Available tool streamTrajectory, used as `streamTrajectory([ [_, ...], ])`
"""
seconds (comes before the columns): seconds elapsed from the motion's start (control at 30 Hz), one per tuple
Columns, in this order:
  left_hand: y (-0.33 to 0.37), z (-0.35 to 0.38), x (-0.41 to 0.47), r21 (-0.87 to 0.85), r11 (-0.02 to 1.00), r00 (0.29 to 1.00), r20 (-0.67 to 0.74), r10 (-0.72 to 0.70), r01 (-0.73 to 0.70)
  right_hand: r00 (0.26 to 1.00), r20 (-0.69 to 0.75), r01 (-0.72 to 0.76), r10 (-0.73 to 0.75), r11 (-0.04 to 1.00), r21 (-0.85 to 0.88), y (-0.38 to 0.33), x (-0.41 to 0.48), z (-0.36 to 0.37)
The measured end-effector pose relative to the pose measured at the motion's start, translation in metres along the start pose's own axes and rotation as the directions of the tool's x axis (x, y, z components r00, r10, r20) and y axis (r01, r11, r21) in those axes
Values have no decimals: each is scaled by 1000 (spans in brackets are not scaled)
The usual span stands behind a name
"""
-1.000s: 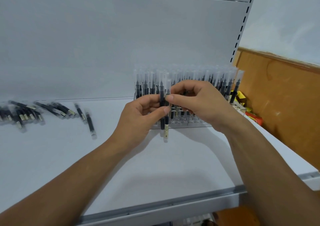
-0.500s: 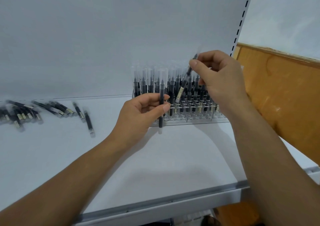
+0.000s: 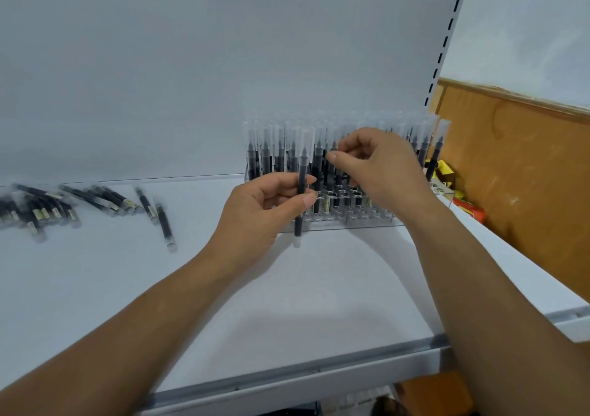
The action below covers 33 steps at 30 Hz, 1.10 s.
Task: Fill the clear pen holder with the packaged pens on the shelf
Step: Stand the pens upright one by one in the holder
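Left hand pinching one upright pen between thumb and fingers, just in front of the pen holder at the shelf's back edge. Right hand over the holder's packed rows, grip pressed around a standing pen. Loose pens scattered near the back left.

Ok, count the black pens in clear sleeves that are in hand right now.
1 for certain: the left hand pinches a black sleeved pen upright before the clear plastic pen holder. The right hand is among the holder's pens; one may be hidden in it.
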State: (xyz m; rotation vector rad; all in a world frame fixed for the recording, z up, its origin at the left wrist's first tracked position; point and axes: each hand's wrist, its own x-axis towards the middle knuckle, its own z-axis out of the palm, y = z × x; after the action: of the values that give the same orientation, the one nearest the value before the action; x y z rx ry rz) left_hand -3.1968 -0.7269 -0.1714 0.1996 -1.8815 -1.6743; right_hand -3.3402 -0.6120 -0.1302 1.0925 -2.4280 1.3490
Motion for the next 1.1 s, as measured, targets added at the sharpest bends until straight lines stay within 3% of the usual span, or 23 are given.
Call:
streamTrajectory([
  [0.2,1,1,-1,-12,1000,1000,14,0,0,999,42,-9,11,999,-48,-3,-6,-11],
  [0.37,1,2,0,-3,1000,1000,12,19,-19,955,285,20,-87,973,231,-19,-17,-25],
  [0.43,2,3,0,6,999,999,13,33,-33,928,351,24,-121,963,269,-20,-19,-22],
  [0.67,2,5,-2,113,985,991,19,130,-132,950,280,32,-138,935,353,-22,-17,-20],
  [0.73,0,4,-5,316,919,971,52,234,-238,975,187,27,-121,897,441,-24,-15,-30],
  [0.87,-6,1,-7,675,622,913,221,343,-397,997,-71,48,-10,835,549,-19,-6,-49],
  [0.97,-11,1,-8,782,488,919,289,268,-388,974,-219,71,53,850,522,-11,-2,-52],
  [1.1,-15,0,-9,831,417,928,301,220,-368,963,-263,57,54,916,396,-6,0,-45],
])
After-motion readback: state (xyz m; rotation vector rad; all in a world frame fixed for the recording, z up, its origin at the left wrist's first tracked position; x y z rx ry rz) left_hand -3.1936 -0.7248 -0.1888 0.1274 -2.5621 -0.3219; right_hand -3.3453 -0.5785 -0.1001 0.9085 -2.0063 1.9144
